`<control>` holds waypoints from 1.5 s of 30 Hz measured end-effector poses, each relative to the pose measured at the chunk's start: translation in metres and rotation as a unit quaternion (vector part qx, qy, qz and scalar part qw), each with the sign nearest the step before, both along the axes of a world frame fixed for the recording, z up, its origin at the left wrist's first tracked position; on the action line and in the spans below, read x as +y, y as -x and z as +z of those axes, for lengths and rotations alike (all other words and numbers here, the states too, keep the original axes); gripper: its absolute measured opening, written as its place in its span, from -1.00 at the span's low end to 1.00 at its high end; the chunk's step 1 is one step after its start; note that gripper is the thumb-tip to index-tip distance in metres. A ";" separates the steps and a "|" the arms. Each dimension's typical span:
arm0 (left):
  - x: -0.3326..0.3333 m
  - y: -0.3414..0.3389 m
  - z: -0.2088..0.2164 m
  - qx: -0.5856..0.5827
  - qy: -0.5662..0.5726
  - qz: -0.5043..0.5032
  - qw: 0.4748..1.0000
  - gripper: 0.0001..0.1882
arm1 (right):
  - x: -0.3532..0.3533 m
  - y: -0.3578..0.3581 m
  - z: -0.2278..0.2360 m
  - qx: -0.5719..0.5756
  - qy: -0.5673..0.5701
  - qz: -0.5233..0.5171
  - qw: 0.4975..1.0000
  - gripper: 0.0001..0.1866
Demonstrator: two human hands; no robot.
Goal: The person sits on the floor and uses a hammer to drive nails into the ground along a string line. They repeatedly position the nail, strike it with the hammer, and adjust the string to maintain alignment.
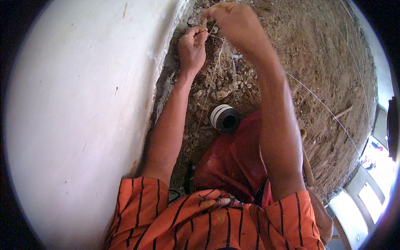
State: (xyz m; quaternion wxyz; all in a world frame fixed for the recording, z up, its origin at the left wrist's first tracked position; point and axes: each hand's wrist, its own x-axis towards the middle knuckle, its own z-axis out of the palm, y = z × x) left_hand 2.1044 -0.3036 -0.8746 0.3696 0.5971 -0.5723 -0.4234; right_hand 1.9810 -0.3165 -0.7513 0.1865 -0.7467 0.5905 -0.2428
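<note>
Both my hands are at the top of the head view, close together over rough soil beside a white wall. My left hand (pixel 193 51) is closed, thumb and fingertips pinched at a thin white string (pixel 216 37). Just above and to the right, my right hand (pixel 238 23) is slightly blurred, its fingers bent down towards the left one; what they grip is too small to make out. A string length (pixel 214 75) runs from near the hands back towards me. Below them, a black-and-white spool-like cylinder (pixel 215 116) lies on its side by my red-clothed leg (pixel 233 156).
The white wall (pixel 91 96) rises close along my left. Stones and rubble (pixel 225 89) lie on the soil (pixel 316 54). Another taut string (pixel 318 98) crosses at right, near a short stick (pixel 343 113). A wooden handle (pixel 307 164) stands by my right arm.
</note>
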 end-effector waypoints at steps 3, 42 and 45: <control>-0.008 0.007 -0.003 0.118 -0.064 -0.005 0.991 -0.73 | -0.028 0.054 -0.050 -0.043 0.106 0.028 0.993 -0.70; -0.008 0.006 -0.044 0.137 -0.092 -0.105 0.981 -0.62 | -0.004 0.085 -0.072 0.058 -0.132 -0.237 0.961 -0.76; -0.025 -0.010 -0.045 0.191 -0.159 -0.130 0.960 -0.68 | 0.041 0.092 -0.073 0.038 -0.177 -0.254 0.950 -0.75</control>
